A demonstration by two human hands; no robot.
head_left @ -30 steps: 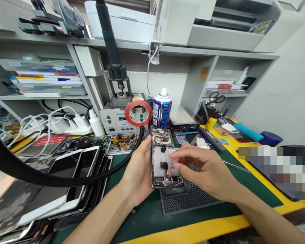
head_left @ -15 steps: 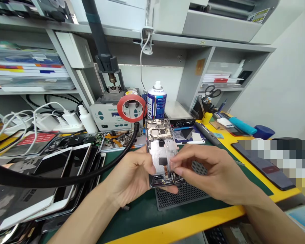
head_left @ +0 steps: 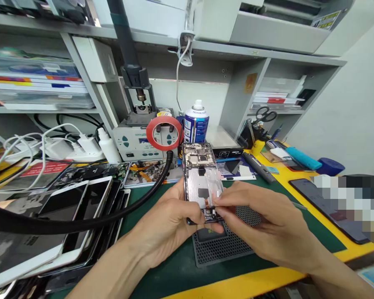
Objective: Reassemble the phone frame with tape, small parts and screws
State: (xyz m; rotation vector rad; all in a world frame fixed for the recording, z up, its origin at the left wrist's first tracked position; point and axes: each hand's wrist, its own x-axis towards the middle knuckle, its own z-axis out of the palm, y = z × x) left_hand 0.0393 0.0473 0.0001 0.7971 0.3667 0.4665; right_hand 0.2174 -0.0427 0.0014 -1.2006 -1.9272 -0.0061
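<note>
An opened smartphone point(head_left: 195, 182), its circuit board and silvery inner plate bare, is tilted up above the bench. My left hand point(head_left: 177, 211) is closed around its lower left side, with the thumb over the bottom corner and fingers underneath. At the phone's lower right edge, my right hand point(head_left: 252, 211) pinches with thumb and index finger. A strip of clear film point(head_left: 216, 182) lies over the plate's right side and runs to those fingertips. The fingers hide its lower end. Below the phone is a dark honeycomb-patterned mat point(head_left: 218, 251).
Phones and tablets point(head_left: 90, 216) are stacked at left, with a black hose point(head_left: 112, 222) arching over them. Behind stand a control unit point(head_left: 134, 145), red tape roll point(head_left: 165, 133) and spray can point(head_left: 197, 122). A dark phone point(head_left: 327, 209) lies at right.
My left thumb has slid down toward the phone's bottom corner. The phone has shifted slightly right in view, along with the whole scene. My right hand keeps its pinch.
</note>
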